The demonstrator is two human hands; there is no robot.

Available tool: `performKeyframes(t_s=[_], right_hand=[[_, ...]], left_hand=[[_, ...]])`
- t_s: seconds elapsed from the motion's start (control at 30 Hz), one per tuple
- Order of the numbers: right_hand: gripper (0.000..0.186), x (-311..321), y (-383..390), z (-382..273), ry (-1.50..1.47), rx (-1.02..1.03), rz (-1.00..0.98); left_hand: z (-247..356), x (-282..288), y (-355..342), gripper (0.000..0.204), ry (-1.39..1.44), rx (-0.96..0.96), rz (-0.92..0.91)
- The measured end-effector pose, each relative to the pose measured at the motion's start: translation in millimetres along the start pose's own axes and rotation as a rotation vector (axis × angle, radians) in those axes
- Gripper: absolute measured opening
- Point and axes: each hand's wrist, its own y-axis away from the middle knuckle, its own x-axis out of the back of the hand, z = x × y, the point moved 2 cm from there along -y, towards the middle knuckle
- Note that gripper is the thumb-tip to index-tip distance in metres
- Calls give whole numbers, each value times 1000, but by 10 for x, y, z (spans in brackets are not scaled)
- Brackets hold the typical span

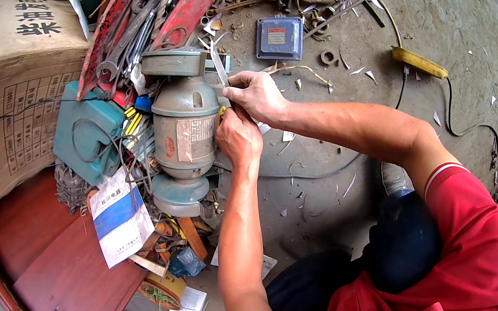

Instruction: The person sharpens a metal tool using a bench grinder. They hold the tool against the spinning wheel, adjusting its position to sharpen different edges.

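Just right of a grey-green bench grinder (pixel 185 139) standing on end, my two hands are close together. My right hand (pixel 258 96) pinches a pale, thin strip (pixel 219 64) between thumb and fingers, and the strip points up and away. Below it, my left hand (pixel 239 136) is closed, knuckles up. A bit of yellow shows at its fingers, but I cannot make out what it holds. The grinder has a paper label on its body and round covers at both ends.
A blue-grey square cover (pixel 278 39) lies ahead on the floor, near scrap metal. To the right is a yellow power strip (pixel 419 63) with a black cable. On the left stand a cardboard box (pixel 21 109), a teal case (pixel 85 134) and a red-brown board (pixel 65 281).
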Motion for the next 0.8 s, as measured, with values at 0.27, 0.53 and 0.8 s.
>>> performKeyframes(t_s=[0.27, 0.53, 0.8], right_hand=[[36, -1, -76, 15, -7, 25, 17], [39, -35, -169, -12, 9, 23, 38], [36, -56, -234, -43, 32, 53, 86]], left_hand=[[10, -25, -71, 48, 10, 26, 12], [5, -29, -180, 49, 81, 82, -20], [14, -107, -258, 47, 219, 129, -2]])
